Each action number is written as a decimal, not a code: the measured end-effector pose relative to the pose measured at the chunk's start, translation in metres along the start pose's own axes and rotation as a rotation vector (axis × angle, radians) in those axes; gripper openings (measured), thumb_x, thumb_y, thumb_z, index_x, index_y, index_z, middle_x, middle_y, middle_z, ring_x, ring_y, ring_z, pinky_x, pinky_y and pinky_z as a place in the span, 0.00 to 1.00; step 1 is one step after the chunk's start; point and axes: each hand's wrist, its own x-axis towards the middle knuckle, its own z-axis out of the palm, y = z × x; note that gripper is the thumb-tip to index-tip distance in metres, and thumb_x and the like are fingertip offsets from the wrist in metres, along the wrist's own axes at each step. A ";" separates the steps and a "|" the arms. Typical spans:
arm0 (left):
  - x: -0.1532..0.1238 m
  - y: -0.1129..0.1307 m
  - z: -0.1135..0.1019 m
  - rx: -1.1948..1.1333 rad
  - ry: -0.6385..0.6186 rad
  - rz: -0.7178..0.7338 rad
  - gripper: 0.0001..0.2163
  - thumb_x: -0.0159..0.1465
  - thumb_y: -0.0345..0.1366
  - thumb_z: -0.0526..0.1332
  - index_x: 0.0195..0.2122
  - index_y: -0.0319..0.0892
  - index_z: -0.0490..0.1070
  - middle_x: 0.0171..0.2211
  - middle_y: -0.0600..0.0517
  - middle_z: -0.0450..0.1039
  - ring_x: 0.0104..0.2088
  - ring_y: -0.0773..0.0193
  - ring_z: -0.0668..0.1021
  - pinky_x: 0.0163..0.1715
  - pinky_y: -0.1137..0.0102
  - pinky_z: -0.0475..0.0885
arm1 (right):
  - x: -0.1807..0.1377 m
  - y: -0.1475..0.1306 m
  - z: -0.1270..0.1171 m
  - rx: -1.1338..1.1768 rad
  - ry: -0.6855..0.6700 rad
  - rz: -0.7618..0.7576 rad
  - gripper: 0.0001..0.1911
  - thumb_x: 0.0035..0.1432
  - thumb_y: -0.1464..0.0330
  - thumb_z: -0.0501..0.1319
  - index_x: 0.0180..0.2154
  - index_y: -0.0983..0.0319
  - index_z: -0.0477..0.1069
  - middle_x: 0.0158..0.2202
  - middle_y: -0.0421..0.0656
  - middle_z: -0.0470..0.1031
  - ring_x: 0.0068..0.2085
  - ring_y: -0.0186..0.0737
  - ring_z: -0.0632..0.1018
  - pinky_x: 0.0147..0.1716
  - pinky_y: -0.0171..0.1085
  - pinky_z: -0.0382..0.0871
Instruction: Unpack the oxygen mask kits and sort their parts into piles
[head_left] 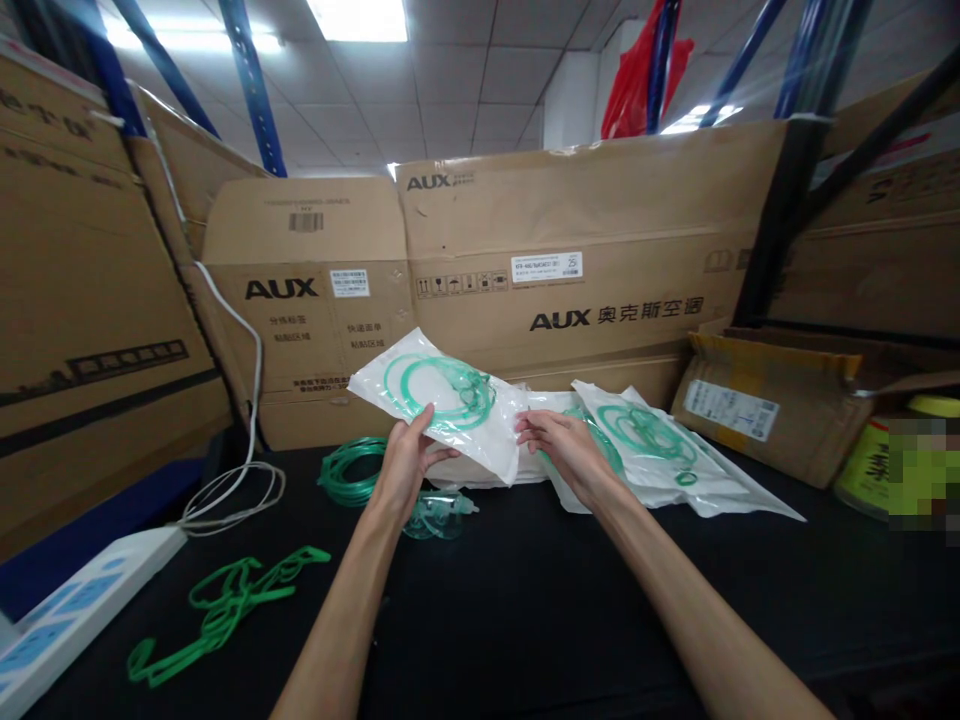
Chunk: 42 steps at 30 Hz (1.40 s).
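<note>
My left hand point(409, 455) grips the lower edge of a white plastic pouch point(442, 400) with coiled green tubing inside, holding it tilted above the black table point(525, 600). My right hand point(562, 440) pinches the pouch's right corner, fingers closed on it. Beneath the pouch lie a loose coil of green tubing point(349, 470) and a clear mask point(439, 515). More sealed pouches point(652, 440) with green tubing lie flat just right of my right hand.
A bundle of green straps point(225, 605) lies at the front left. A white power strip point(67, 620) with its cable point(240, 480) sits at the left edge. Cardboard AUX boxes point(570, 260) wall the back and sides. A smaller open box point(765, 400) stands at the right.
</note>
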 end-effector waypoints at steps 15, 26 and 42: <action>0.003 0.003 -0.010 0.021 0.017 0.014 0.13 0.62 0.38 0.67 0.45 0.38 0.74 0.42 0.46 0.79 0.33 0.63 0.80 0.24 0.74 0.77 | -0.004 -0.006 0.001 0.260 -0.217 0.142 0.10 0.53 0.61 0.70 0.31 0.60 0.75 0.45 0.49 0.82 0.50 0.48 0.81 0.55 0.48 0.73; 0.005 -0.001 -0.011 -0.001 0.051 -0.027 0.09 0.64 0.35 0.65 0.43 0.37 0.73 0.37 0.45 0.79 0.30 0.64 0.79 0.22 0.76 0.75 | -0.007 -0.006 0.007 0.384 -0.175 0.163 0.08 0.58 0.67 0.61 0.38 0.60 0.78 0.48 0.50 0.82 0.54 0.50 0.79 0.54 0.50 0.75; 0.000 -0.008 -0.009 0.091 -0.100 -0.127 0.12 0.65 0.39 0.65 0.46 0.37 0.74 0.46 0.41 0.79 0.36 0.60 0.80 0.26 0.73 0.76 | -0.006 0.010 0.019 0.486 -0.148 0.302 0.09 0.52 0.74 0.73 0.35 0.63 0.76 0.32 0.40 0.81 0.28 0.31 0.80 0.28 0.26 0.78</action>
